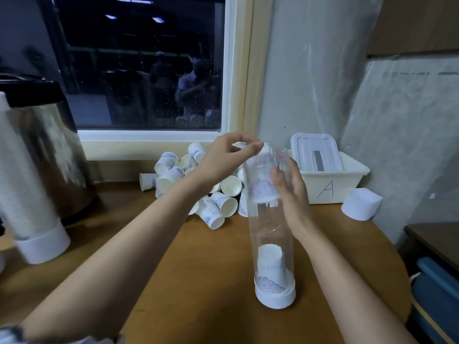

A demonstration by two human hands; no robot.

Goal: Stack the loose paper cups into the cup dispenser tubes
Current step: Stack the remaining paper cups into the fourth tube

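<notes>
Loading one cup into the clear plastic dispenser tube with the white base (272, 229). Head view, the only one.

Left hand (223, 160): the grip is narrow, thumb and forefinger tips pinching the closed end of an upturned white paper cup with blue print (263, 188). The cup hangs rim-down in the tube's mouth, directly below that grip.

Right hand (293, 197): fingers straight, laid flat against the tube's side just right of the cup. It steadies the tube and holds nothing.

Well below both grips, one more upturned cup (269, 264) rests at the tube's foot, which stands on the brown wooden desk (211, 281). Behind the left grip and under its wrist lies the heap of loose white paper cups (231, 186), with many to go.

Judgement: the step in hand is the drop of a second cup, so this tube is early in its fill. Next, the left grip should let go with the cup square to the bore, so it slides down and nests over the lower cup. The right hand should hold the tube upright meanwhile. After that comes a reach back to the heap.

Writing: a hand-drawn "A" on the cream plastic bin (352, 180) beyond the right grip. The cup print is blurred and no words are legible. No brand seen.
</notes>
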